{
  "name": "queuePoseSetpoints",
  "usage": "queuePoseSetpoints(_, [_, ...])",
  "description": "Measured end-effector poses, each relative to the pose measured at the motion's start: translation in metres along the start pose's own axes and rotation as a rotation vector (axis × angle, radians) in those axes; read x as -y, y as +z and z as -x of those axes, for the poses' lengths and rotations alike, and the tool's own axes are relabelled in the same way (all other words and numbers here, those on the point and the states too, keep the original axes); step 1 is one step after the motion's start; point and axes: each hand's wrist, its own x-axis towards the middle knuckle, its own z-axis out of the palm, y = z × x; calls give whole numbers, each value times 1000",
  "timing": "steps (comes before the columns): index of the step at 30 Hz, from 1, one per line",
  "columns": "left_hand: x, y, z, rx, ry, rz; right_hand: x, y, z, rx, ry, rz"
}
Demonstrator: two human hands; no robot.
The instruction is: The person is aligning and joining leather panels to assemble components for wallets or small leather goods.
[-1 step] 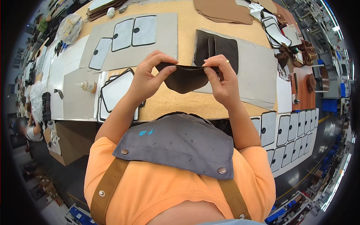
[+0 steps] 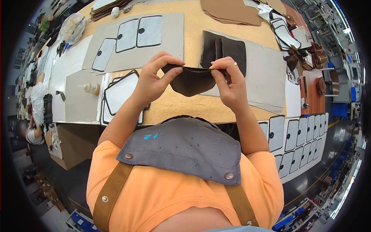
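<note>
- Well left of your grip lies a bottle on its side; nearer your left forearm sit black-edged white panels, so swing that elbow with care.
- Your left hand is clamped, thumb against fingers, on the left end of the dark brown piece's upper edge; match its height to your other pinch.
- The dark brown piece hangs between your hands, above the table; its upper edge sags, so a light, even outward pull should level it without stretching.
- Your right hand is clamped on the opposite end of that edge; pinch only the margin to avoid creasing.
- Just beyond your right hand, a dark panel rests on a grey sheet; lift clear of it.
</note>
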Motion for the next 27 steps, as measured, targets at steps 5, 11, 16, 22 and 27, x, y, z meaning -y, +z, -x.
queuePoseSetpoints(5, [-4, 2, 0, -45, 5, -106, 5, 0, -1, 11, -10, 38])
queuePoseSetpoints(11, [-14, 6, -4, -225, 287, -642, 10, 2, -5, 42, -86, 272])
queuePoseSetpoints(16, [-25, 10, -4, -260, 280, -529, 9, 1, -7, 58, -77, 261])
queuePoseSetpoints(22, [-29, -12, -15, 162, 38, -80, 9, -5, -10, 127, -77, 166])
queuePoseSetpoints(27, [-23, -23, -25, 319, -119, 196, 14, -9, -13, 234, -17, -14])
